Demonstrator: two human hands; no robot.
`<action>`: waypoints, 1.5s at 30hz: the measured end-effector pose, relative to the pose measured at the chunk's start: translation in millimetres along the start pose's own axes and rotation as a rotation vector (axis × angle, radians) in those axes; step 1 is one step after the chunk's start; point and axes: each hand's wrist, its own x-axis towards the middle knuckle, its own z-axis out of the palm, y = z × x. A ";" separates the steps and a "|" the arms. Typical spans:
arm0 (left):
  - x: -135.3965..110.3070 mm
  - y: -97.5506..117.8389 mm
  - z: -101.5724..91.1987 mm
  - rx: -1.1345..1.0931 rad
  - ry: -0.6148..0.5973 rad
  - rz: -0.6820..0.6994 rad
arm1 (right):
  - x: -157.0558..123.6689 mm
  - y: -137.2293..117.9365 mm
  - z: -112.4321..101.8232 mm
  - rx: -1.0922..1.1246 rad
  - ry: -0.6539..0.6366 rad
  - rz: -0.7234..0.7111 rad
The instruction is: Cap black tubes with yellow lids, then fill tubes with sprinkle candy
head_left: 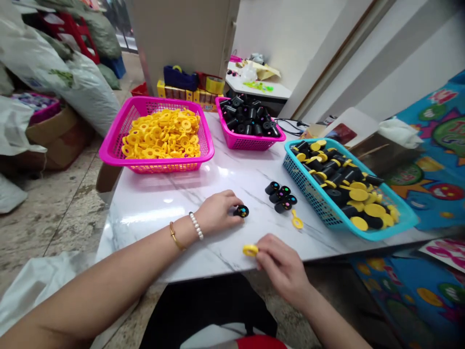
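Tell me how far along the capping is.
Done: the blue basket holds capped tubes. In hand: left hand grips a black tube, right hand pinches a yellow cap. Left: three loose tubes, plus a pink basket of caps and a pink basket of tubes, both well filled.

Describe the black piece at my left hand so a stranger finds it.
On the marble table, look before the pink basket of yellow rings. The black piece lies at the left hand, alone, unlike the cluster beside the blue basket.

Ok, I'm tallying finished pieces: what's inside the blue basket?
The blue basket holds black tubes with yellow caps, heaped up. Only the top layer shows; whatever lies beneath is covered.
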 end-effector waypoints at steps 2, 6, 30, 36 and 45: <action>-1.4 0.8 0.1 -0.018 -0.013 0.001 | 24.9 -0.1 -2.9 0.126 0.025 0.143; -1.6 1.6 -0.3 0.005 -0.043 -0.035 | 64.2 7.2 -9.6 0.313 0.063 0.332; -6.2 7.9 0.0 -0.041 -0.039 -0.141 | 86.3 19.7 -8.7 0.693 -0.007 0.652; -4.2 13.0 -11.0 -0.381 -0.196 -0.298 | 88.9 17.2 -6.8 0.735 -0.015 0.685; 3.3 25.9 -5.6 -0.849 -0.226 -0.666 | 84.6 17.5 -3.3 0.724 0.008 0.622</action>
